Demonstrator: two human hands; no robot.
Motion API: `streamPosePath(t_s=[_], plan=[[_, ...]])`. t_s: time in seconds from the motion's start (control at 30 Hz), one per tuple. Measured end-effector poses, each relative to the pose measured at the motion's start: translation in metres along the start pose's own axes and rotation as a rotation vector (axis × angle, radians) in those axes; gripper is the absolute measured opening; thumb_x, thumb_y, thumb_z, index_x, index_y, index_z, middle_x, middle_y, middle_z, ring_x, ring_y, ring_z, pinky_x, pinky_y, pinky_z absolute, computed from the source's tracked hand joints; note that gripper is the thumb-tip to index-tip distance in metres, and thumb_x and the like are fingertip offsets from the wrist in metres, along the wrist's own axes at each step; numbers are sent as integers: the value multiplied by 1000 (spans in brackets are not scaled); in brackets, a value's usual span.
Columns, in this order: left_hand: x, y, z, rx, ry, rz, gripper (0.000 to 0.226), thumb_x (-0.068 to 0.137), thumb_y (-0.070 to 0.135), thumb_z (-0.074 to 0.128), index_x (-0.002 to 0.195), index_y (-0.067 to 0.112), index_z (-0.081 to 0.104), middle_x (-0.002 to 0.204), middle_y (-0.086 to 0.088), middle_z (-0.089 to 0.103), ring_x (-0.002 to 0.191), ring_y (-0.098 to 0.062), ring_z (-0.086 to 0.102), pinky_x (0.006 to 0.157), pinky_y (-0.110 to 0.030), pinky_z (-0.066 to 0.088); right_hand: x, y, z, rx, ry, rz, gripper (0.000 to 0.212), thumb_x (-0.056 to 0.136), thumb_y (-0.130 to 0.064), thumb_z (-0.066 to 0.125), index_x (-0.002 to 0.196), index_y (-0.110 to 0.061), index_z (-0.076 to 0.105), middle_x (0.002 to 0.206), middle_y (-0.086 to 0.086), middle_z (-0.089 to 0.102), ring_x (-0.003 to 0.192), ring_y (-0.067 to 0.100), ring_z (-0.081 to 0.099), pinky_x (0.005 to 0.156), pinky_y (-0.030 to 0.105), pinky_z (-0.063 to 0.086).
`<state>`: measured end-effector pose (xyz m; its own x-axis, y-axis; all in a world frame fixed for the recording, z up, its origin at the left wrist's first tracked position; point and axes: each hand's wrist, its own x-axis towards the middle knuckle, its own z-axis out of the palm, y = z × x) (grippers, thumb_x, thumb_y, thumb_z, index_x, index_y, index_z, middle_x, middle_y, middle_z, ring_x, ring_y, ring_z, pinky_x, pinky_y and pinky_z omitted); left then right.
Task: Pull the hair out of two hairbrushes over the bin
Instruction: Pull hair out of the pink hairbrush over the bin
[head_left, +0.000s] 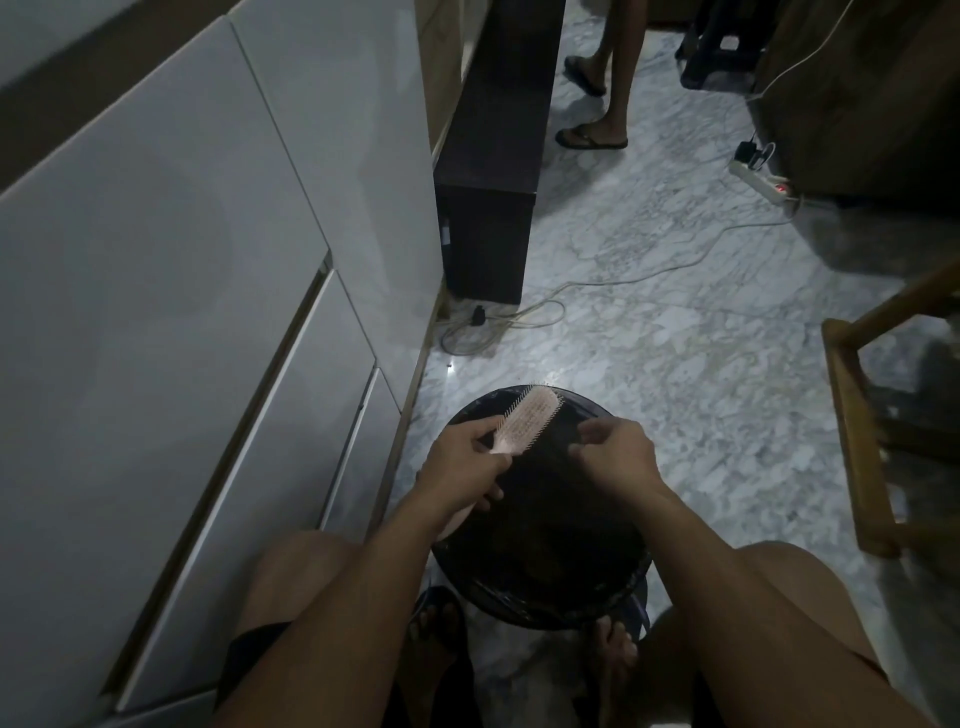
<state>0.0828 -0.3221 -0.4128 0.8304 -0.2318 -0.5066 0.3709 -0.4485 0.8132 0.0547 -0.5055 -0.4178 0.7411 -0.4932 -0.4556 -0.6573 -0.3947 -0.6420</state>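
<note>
The pink hairbrush (524, 422) sits gripped by its handle in the left hand (465, 467) over the black-lined bin (613, 587), while the right hand (615, 451) pinches together beside it, perhaps on hair too dim to see; no second brush shows, so work remains.

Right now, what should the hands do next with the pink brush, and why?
Probably open the right hand so whatever it pinches drops: its fingertips are pinched together above the black bin, beside the pink brush held by the left hand. Any hair is too dim to see.
</note>
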Motion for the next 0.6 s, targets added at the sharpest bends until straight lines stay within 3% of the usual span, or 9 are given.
streamPosePath(t_s=[0.1, 0.2, 0.33, 0.4, 0.5, 0.6], plan=[[-1, 1, 4, 20, -67, 1, 60, 85, 3, 61, 138, 29, 54, 96, -6, 69, 57, -18, 67, 49, -28, 53, -3, -7, 2, 279, -36, -33, 47, 81, -27, 73, 125, -13, 60, 97, 2, 71, 84, 16, 68, 86, 38, 56], [-3, -1, 6, 33, -143, 26, 59, 87, 3, 61, 139, 29, 53, 92, -8, 67, 57, -17, 67, 51, -27, 53, -4, -5, 5, 184, -116, -178, 59, 76, -35, 76, 129, -26, 54, 107, -7, 65, 99, 11, 63, 92, 36, 52], [-9, 1, 8, 90, -206, 30, 60, 88, 3, 62, 141, 28, 50, 99, -11, 69, 59, -17, 65, 52, -27, 55, -3, -2, 2, 81, 137, -109, 15, 79, -31, 72, 92, -23, 74, 90, -4, 72, 94, 19, 68, 86, 33, 53], [-12, 2, 10, 79, -194, 27, 60, 88, 3, 61, 142, 27, 49, 100, -11, 69, 58, -17, 65, 52, -28, 55, -3, -6, -3, 124, 231, -45, 9, 83, -24, 69, 86, -17, 75, 85, -2, 71, 92, 21, 67, 80, 27, 48], [-15, 5, 9, -7, -134, 6, 58, 88, 0, 58, 140, 26, 52, 95, -10, 66, 60, -19, 66, 56, -32, 57, -8, -12, -8, 196, 231, -40, 9, 85, -23, 66, 83, -17, 72, 83, -1, 70, 89, 21, 66, 76, 26, 45], [-18, 16, 3, -112, -60, -8, 59, 86, -3, 56, 138, 25, 53, 92, -4, 65, 76, -21, 65, 73, -39, 56, -22, -18, -8, 258, 110, -81, 6, 84, -26, 67, 79, -23, 68, 80, -2, 72, 80, 20, 71, 79, 41, 58]])
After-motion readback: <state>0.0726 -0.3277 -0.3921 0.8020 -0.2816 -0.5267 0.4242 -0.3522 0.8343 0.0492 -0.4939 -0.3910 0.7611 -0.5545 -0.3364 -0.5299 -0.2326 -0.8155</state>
